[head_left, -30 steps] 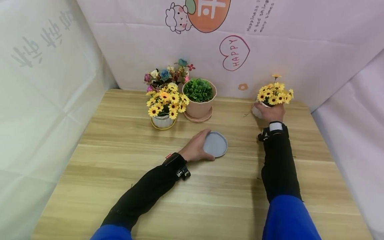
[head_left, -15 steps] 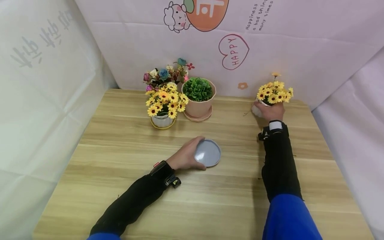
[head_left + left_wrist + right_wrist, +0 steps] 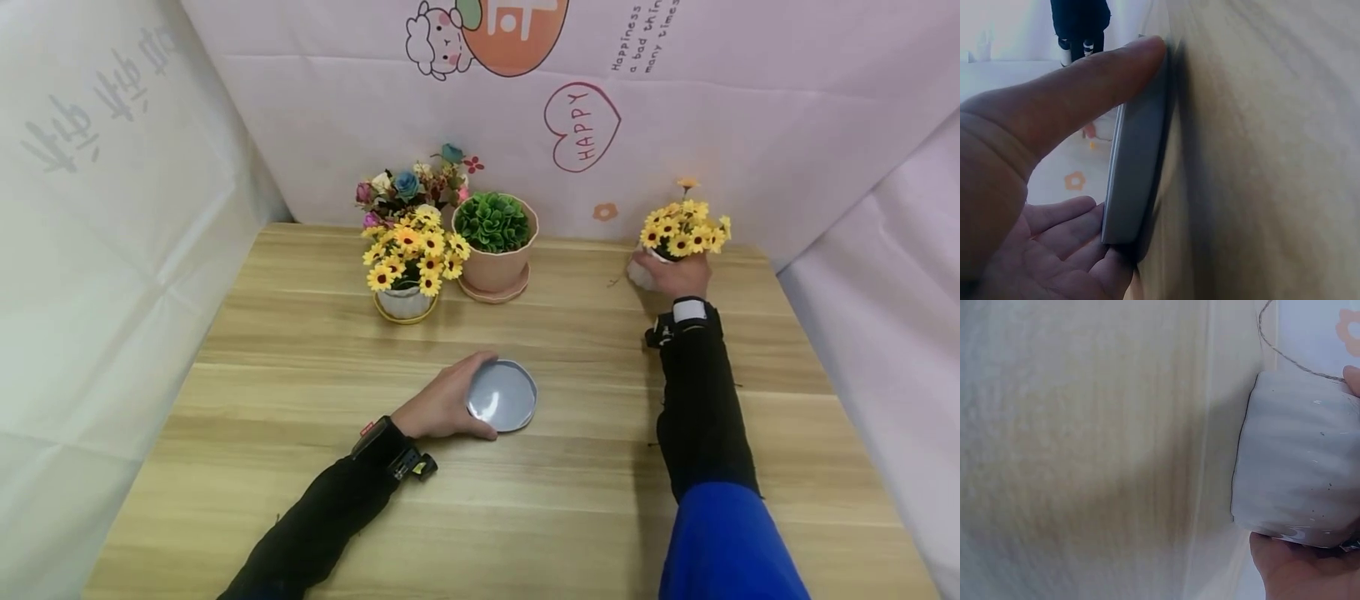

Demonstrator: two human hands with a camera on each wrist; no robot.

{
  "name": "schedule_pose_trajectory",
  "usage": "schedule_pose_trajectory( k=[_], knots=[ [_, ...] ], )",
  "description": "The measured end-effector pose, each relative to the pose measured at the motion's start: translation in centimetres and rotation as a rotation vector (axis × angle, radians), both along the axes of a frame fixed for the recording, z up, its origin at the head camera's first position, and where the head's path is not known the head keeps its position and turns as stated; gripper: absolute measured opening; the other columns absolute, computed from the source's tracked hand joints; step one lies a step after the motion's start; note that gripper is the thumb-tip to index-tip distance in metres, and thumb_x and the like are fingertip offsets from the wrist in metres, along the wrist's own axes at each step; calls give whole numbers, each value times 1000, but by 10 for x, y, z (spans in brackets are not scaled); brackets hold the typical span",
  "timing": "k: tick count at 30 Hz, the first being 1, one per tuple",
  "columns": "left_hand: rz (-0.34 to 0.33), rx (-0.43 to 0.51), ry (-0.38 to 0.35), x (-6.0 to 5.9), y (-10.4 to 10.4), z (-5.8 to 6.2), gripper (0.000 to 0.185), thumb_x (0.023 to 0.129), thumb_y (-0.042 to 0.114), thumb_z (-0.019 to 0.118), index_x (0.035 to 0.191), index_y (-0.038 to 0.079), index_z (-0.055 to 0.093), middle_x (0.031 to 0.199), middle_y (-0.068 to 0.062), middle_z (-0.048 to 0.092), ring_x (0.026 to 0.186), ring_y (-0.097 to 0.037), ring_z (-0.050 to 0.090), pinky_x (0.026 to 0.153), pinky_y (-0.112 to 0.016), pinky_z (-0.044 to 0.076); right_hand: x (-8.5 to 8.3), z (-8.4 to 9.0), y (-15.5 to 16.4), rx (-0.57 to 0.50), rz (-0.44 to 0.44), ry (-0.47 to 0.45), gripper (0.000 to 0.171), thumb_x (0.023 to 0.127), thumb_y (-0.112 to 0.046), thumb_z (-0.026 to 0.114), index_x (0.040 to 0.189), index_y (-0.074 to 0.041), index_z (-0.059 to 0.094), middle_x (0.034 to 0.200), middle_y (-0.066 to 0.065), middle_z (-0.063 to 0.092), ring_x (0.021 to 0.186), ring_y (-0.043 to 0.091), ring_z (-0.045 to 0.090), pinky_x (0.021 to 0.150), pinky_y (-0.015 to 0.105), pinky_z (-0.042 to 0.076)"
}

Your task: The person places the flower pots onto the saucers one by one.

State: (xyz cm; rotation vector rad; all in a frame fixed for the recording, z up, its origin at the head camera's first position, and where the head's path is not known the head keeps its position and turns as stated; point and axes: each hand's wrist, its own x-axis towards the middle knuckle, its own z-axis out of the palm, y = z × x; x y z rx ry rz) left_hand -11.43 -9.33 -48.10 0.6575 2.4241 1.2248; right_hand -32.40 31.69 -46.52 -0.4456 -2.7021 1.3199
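round grey-blue saucer [image 3: 504, 406] — shallow, glossy — in left hand [image 3: 441, 408]

Your way was open across the bare near table [image 3: 525, 517]. At the back edge, the sunflower pot [image 3: 406, 267], succulent pot [image 3: 495, 242] and mixed bouquet [image 3: 408, 187] stood clustered, blocking the left-centre.

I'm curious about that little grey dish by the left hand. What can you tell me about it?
The dish is a small round saucer, blue-grey, smooth and slightly glossy, with a low raised rim; it looks like plastic or glazed ceramic. It lies flat and empty on the wooden table, near the middle. The left hand grips its left edge, thumb on one side of the rim and fingers on the other. Nothing else touches it.
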Motion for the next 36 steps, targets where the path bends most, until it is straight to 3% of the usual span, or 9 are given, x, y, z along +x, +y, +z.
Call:
schedule_pose_trajectory(
  k=[5,18,27,36],
  knots=[
    [-5,6,-5,0,-2,0,116,69,29,101,161,8,35,157,-12,51,142,-29,53,121,-47,45,4,-1,-2,-4,31,26,109,84,-51,84,169,-24,20,172,7,35,159,27,33,133,43,28],
    [-7,15,-3,0,-3,1,116,68,27,102,161,7,35,158,-13,51,142,-29,53,122,-47,45,20,2,-9,18,78,-26,112,86,-54,82,170,-22,16,174,10,30,161,33,29,134,48,24],
    [-6,12,-14,-1,-2,1,116,68,28,101,161,8,35,158,-12,51,142,-29,53,122,-47,45,27,0,-11,17,103,-8,112,85,-56,84,170,-27,16,174,7,30,161,31,28,135,49,23],
    [-6,9,-10,0,-2,4,116,69,28,101,161,7,35,158,-13,50,143,-30,52,122,-48,44,40,4,-17,-23,96,-55,114,81,-60,86,168,-25,21,172,11,34,159,35,31,133,51,25]
  ],
)
